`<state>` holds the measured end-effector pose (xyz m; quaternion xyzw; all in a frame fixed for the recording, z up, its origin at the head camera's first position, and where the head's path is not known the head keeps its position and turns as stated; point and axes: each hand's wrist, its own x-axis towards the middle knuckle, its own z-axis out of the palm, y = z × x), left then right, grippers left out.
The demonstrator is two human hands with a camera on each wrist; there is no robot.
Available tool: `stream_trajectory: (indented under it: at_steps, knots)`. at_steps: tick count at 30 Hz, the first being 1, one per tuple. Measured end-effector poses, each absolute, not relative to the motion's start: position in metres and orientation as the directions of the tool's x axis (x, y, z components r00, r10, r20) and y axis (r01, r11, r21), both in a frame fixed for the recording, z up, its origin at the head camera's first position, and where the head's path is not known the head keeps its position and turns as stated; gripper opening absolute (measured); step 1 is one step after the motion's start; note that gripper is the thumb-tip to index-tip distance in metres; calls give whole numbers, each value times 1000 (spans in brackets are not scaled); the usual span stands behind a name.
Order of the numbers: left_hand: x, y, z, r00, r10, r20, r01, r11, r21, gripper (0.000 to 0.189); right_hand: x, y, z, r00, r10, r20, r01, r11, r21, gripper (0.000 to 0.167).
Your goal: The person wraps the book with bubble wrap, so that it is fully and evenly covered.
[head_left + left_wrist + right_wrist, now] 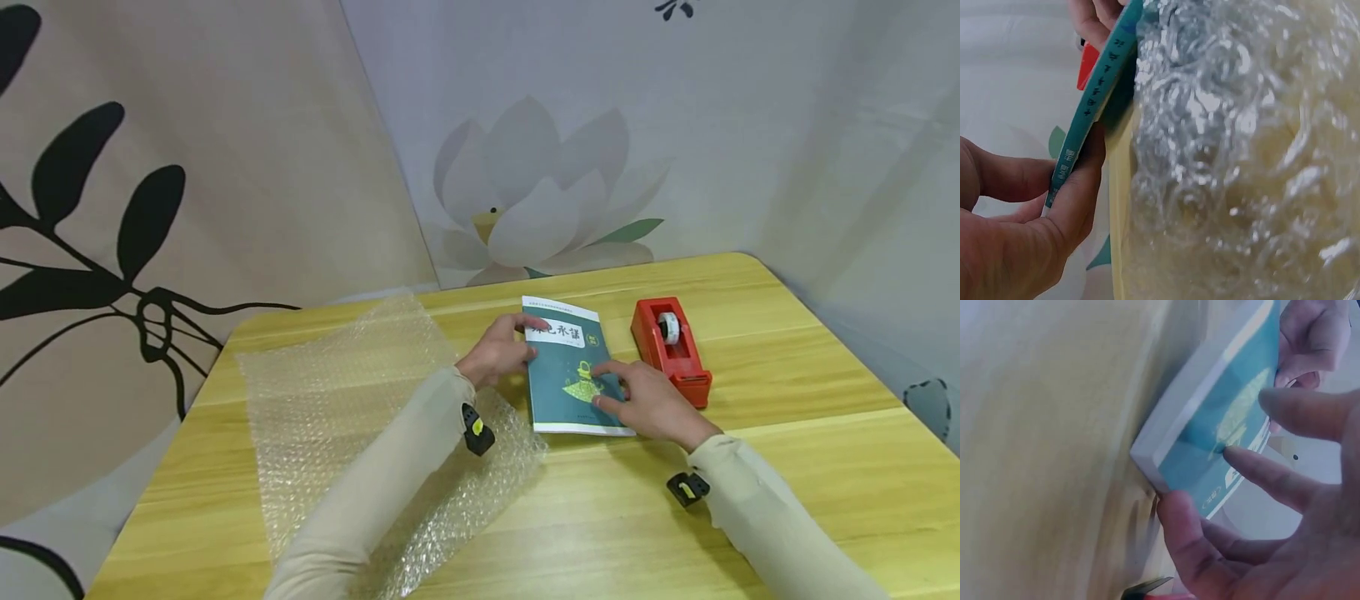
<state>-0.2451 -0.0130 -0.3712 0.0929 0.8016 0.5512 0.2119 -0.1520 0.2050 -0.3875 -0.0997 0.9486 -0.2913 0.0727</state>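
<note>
1. Holding the book w/ both hands = the step in hand, far as I can judge; it sits just right of centre, head view.
2. L hand: pinching the book's left edge btwn thumb + fingers, nr the top.
3. R hand: thumb + index over the cover, lower right, another finger curled at the edge — reads as a light grasp.
4. Book tilted in the wrist views; can't tell if any edge touches the table.
5. Bubble wrap spreads from left-centre to bottom of frame, one corner by the book's lower left. Red tape dispenser right of centre, just beyond R hand.
6. Next move prob. calls for a firmer R-side hold — keep both edges level, mind the wrap's corner.
</note>
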Motion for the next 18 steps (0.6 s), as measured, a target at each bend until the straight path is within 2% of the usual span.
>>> stream_trajectory:
  at_steps: [5,9,18]
  knots:
    - [-244,-13,-368,-890,396,-226,-100,314,944,43,-152,207,-390,-975,-211,-66,-130,788,-602,44]
    - [-244,-15,-360,-883,426,-199,-105,234,967,45,-151,208,-391,-979,-202,-37,-126,730,-671,42]
    - [-245,-25,-347,-876,465,-130,-92,103,990,46,-148,216,-385,-962,-258,-93,-41,470,-882,48]
